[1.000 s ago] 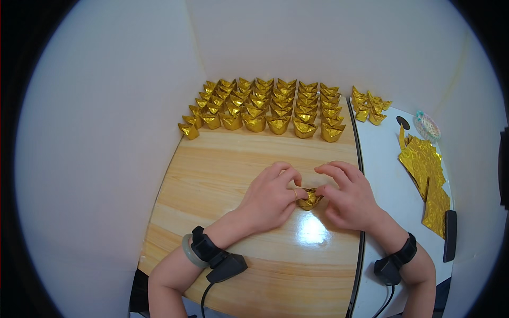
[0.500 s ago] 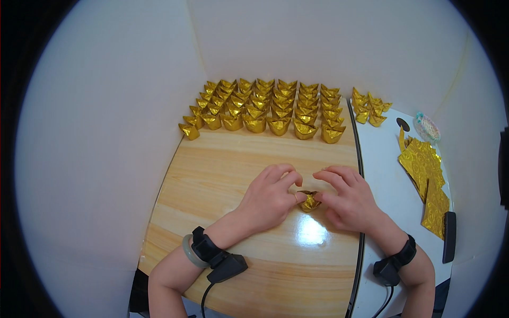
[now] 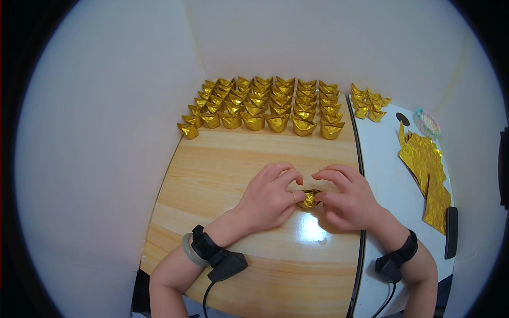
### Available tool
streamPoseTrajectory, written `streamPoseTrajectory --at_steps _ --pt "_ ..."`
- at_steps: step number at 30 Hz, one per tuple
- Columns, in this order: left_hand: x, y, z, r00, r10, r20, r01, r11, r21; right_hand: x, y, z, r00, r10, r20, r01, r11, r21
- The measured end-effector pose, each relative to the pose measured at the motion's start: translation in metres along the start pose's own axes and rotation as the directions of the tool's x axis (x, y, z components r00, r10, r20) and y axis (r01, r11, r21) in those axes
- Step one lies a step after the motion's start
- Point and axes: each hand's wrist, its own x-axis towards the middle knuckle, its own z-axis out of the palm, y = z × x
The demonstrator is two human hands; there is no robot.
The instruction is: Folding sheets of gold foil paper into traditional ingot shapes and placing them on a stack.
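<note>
A small gold foil paper ingot stands on the wood-grain table between my two hands. My left hand has its thumb pressed against the ingot's left side, with the index finger arched above. From the other side, my right hand presses its thumb on the ingot's right end, its fingers curled over and raised. Both thumbs cover the ends of the ingot, so its tips are partly hidden.
Rows of finished gold paper ingots line the table's far edge. On the white surface at right lie several smaller folded gold pieces, flat gold paper sheets, a pale coiled object and a dark bar. White walls enclose the table.
The ingot has tipped slightly under my thumbs, and its upper opening looks rounder. Both hands stay in nearly the same place. The whole view has shifted a little.
</note>
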Motion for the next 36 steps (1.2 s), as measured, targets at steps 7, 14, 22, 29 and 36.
streamPoseTrajectory --at_steps 7,14,22,29,36 --pt "0.000 -0.001 -0.001 1.000 -0.005 0.008 0.006 0.999 -0.054 -0.001 0.003 0.001 0.997 0.028 -0.074 -0.023 0.998 0.060" --pt "0.001 -0.002 0.001 1.000 0.011 0.019 -0.010 1.000 -0.025 0.001 0.004 -0.001 0.998 -0.018 -0.063 0.021 0.999 0.041" --pt "0.002 0.001 -0.003 1.000 -0.013 0.029 0.015 0.998 -0.056 -0.001 0.003 -0.002 0.998 0.005 -0.068 -0.001 0.998 0.065" --pt "-0.001 -0.004 0.000 0.998 -0.043 -0.052 0.039 0.996 -0.078 -0.006 0.007 0.003 0.989 0.144 -0.032 -0.134 0.966 0.220" --pt "0.000 0.005 -0.002 0.953 -0.121 -0.276 0.103 0.991 -0.081 -0.005 0.013 0.008 0.969 0.242 -0.045 -0.218 0.930 0.294"
